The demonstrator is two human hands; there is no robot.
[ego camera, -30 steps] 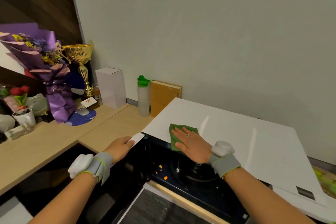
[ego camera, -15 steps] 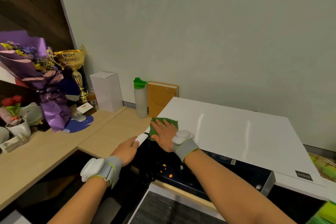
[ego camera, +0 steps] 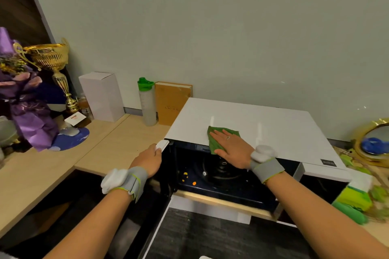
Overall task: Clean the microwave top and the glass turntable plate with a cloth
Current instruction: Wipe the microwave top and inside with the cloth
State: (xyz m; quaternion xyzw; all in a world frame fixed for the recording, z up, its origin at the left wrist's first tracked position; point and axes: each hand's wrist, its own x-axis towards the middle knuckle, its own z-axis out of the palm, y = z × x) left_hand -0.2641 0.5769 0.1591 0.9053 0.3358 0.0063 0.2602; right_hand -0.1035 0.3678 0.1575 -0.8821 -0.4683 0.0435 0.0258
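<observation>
Two hands are at work here. We see the right hand (ego camera: 232,149) with its fingers (ego camera: 219,134) straight and spread, pressed flat on the green cloth (ego camera: 216,137), which lies under the palm near the front edge of the white microwave top (ego camera: 273,130). The fingers of the left hand (ego camera: 148,160) curl round the white door handle (ego camera: 162,145), holding the door (ego camera: 166,174) open just left of the cloth. Below and nearer than the right fingers, the dark cavity shows the glass turntable plate (ego camera: 221,171), with orange crumbs (ego camera: 188,177) to its left. We judge the step in hand to be wiping the top; the plate looks untouched. The next move calls for flat pressure carried away from the fingertips, across the unwiped area toward the far and right edges. Beyond the left fingers, on the wooden surface (ego camera: 117,143), stand a bottle (ego camera: 147,102) and a book (ego camera: 171,103).
</observation>
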